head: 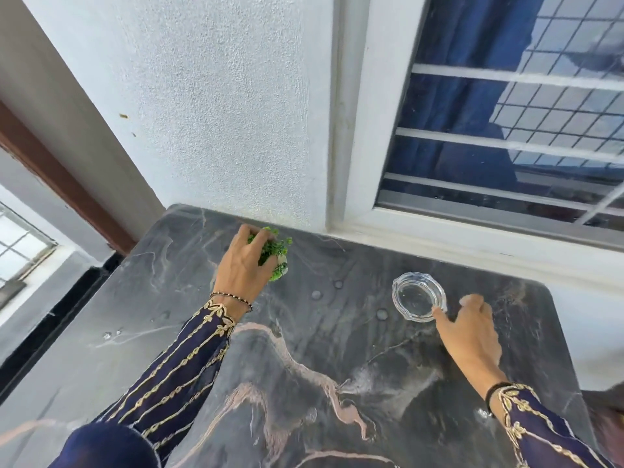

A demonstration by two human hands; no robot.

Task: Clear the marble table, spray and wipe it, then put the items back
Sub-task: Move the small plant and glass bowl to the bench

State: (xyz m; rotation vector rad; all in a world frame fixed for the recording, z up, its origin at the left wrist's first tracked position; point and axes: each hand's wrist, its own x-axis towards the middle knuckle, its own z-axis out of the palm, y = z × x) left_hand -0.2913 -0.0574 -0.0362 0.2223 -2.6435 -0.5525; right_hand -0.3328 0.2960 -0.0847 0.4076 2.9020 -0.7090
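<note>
Left hand: your left hand [244,261] grips the small green plant [275,248] at the far left of the marble counter [304,366].
Right hand: your right hand [472,332] lies relaxed, fingers loose, with its thumb at the near rim of the glass ashtray [418,293] on the right.

You are gripping the small green plant [277,248] from above with your left hand [246,265], its leafy sprigs poking out past your fingers. Beneath that grip, the dark, pink-veined marble table [304,366] is carrying a few water drops just to the right. Further right, the clear glass dish [418,296] is lying mouth up, its near rim touching your right hand [472,336] at the thumb.
</note>
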